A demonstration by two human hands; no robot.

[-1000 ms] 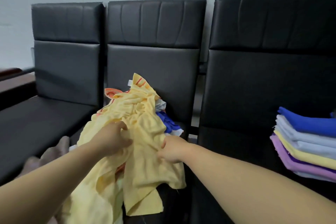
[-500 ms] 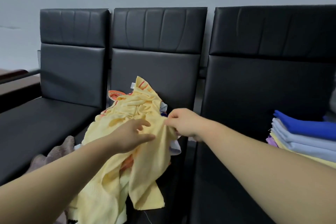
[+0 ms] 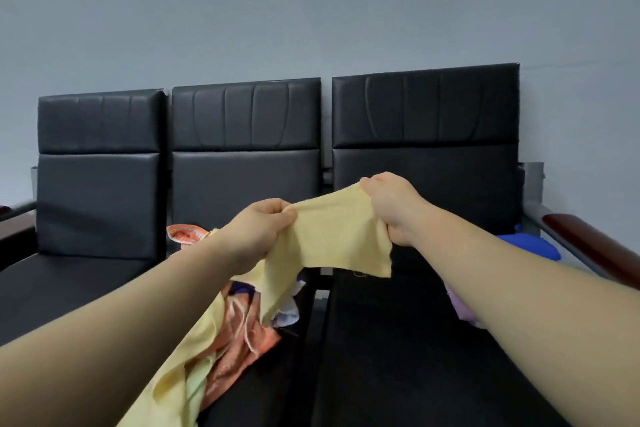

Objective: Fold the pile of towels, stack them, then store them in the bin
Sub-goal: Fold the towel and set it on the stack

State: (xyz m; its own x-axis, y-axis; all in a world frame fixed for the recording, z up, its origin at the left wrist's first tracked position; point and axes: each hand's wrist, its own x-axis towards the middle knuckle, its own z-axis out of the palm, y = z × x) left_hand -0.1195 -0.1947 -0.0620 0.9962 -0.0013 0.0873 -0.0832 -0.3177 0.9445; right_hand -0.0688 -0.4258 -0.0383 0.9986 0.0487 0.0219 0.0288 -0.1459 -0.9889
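A pale yellow towel (image 3: 332,236) is lifted off the pile and stretched between both hands above the middle seat. My left hand (image 3: 263,229) grips its left part, and my right hand (image 3: 391,208) grips the upper right edge, held slightly higher. Below them lies the unfolded pile (image 3: 239,326) with orange, yellow and white cloth on the middle seat. A stack of folded towels (image 3: 530,246), blue on top and purple lower down, sits on the right seat, mostly hidden behind my right forearm. No bin is in view.
Three black padded chairs (image 3: 246,135) stand in a row against a grey wall. A dark wooden armrest (image 3: 585,243) runs along the right end, and another shows at the far left edge. The left seat (image 3: 69,284) is bare.
Both hands have risen with the yellow towel and moved apart, pulling it taut. My left hand went from touching the cloth to gripping it. The camera tilted upward.
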